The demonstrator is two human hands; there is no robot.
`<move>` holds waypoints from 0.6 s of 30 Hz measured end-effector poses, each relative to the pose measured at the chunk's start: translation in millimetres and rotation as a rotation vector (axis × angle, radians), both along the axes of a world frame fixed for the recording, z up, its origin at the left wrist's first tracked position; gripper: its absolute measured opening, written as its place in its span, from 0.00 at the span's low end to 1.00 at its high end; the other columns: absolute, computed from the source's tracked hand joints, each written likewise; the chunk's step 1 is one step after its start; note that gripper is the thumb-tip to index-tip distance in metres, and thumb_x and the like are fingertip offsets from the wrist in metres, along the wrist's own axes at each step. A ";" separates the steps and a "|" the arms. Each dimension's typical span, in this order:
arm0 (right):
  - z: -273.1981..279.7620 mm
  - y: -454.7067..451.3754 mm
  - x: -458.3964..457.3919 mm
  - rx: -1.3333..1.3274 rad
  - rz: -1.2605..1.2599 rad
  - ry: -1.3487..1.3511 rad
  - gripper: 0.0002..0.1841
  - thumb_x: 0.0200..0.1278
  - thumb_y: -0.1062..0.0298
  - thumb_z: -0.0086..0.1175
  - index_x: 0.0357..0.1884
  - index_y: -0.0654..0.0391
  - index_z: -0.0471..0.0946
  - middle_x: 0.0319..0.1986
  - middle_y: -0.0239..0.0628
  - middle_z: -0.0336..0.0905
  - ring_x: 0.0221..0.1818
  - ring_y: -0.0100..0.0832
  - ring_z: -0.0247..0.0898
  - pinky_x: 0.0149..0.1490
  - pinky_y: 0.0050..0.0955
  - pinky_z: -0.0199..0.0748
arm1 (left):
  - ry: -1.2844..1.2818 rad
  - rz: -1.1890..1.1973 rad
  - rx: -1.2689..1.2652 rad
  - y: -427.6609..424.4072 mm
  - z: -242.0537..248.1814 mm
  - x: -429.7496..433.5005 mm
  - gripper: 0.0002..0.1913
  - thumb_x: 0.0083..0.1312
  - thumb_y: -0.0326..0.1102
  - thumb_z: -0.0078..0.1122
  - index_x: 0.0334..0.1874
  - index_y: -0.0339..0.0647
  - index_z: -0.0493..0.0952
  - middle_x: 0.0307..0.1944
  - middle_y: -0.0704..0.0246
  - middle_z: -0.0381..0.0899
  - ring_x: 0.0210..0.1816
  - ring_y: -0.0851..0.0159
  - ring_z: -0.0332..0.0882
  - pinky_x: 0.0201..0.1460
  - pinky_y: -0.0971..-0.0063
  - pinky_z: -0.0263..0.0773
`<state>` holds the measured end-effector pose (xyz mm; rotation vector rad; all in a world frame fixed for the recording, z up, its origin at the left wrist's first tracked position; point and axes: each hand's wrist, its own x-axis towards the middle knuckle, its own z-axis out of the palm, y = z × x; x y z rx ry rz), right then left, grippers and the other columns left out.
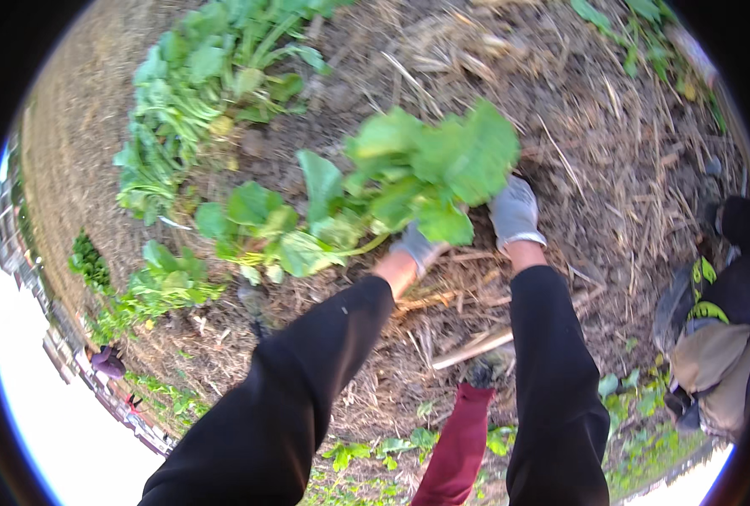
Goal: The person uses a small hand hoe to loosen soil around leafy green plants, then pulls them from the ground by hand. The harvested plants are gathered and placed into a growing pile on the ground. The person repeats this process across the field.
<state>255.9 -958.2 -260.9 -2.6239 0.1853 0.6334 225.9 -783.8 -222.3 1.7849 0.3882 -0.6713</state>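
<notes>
In the head view my left hand, in a grey work glove, reaches under a leafy green plant near the middle. My right hand, gloved the same way, is against the soil at the plant's right edge. Leaves and the glove backs hide the fingers of both hands, so I cannot tell what they grip. More broad-leaved plants stand or lie just left of my left hand, their leaves touching this one. Dry straw and brown soil surround both hands.
A row of leafy plants curves along the upper left. A co-worker's maroon sleeve with a dark glove reaches in from below, beside a pale wooden stick. Another person is at the right edge. Distant people are at the lower left.
</notes>
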 end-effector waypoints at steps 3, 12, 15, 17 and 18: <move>-5.1 -4.7 -0.9 0.000 0.129 -0.125 0.17 0.67 0.56 0.51 0.49 0.53 0.83 0.44 0.47 0.84 0.48 0.48 0.80 0.51 0.44 0.77 | 0.180 0.005 0.124 11.8 73.2 -8.5 0.23 0.72 0.45 0.54 0.65 0.40 0.72 0.60 0.56 0.76 0.58 0.56 0.77 0.64 0.61 0.72; -15.5 -11.1 -15.1 -0.078 0.174 -0.076 0.15 0.67 0.57 0.51 0.47 0.51 0.84 0.44 0.41 0.85 0.49 0.47 0.79 0.53 0.42 0.75 | 0.430 -0.044 -0.054 99.8 281.4 -154.2 0.20 0.72 0.40 0.56 0.63 0.39 0.75 0.54 0.59 0.80 0.50 0.60 0.81 0.53 0.67 0.79; 26.0 9.6 -35.0 -0.068 -0.046 -0.047 0.17 0.60 0.70 0.60 0.53 0.57 0.79 0.56 0.53 0.75 0.50 0.55 0.74 0.56 0.48 0.73 | 0.288 -0.146 -0.116 120.1 270.2 -192.0 0.18 0.71 0.39 0.57 0.60 0.39 0.74 0.51 0.60 0.78 0.47 0.56 0.81 0.49 0.67 0.78; 87.6 31.6 -60.9 0.197 -0.300 -0.226 0.26 0.63 0.67 0.60 0.62 0.60 0.70 0.68 0.59 0.58 0.51 0.59 0.74 0.54 0.47 0.75 | 0.232 -0.337 -0.024 132.8 260.4 -204.2 0.18 0.70 0.37 0.57 0.59 0.40 0.73 0.49 0.60 0.77 0.46 0.55 0.80 0.48 0.66 0.78; 114.8 51.5 -62.9 -0.040 -0.147 -0.318 0.23 0.65 0.67 0.58 0.62 0.59 0.72 0.64 0.56 0.65 0.49 0.53 0.77 0.52 0.45 0.76 | 0.229 -0.465 0.063 137.9 258.9 -206.8 0.17 0.70 0.37 0.57 0.59 0.41 0.73 0.49 0.60 0.77 0.46 0.54 0.79 0.48 0.65 0.77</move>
